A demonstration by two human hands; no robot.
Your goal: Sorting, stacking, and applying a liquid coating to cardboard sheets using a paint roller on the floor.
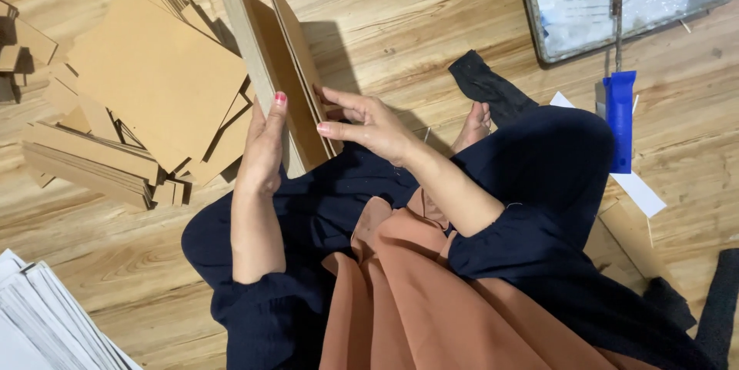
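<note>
From the head view, my left hand (263, 147) is wrapped around the outer edge of the upright brown cardboard boards (281, 70), fingers closed on them, standing on my lap over the wooden floor (400, 23). My right hand (366, 123) pinches the inner board, thumb and fingers nearly shut on it. I judge I'm separating the sheets; parting them needs a steady grip. A heap of flat brown cardboard pieces (146, 85) lies left, a blue-handled tool (620, 120) right.

Bare wooden floor (416, 23) open ahead of upright boards (281, 70), cardboard stack (131, 108) crowding left, paint tray (616, 0) and blue-handled tool (620, 120) blocking right
</note>
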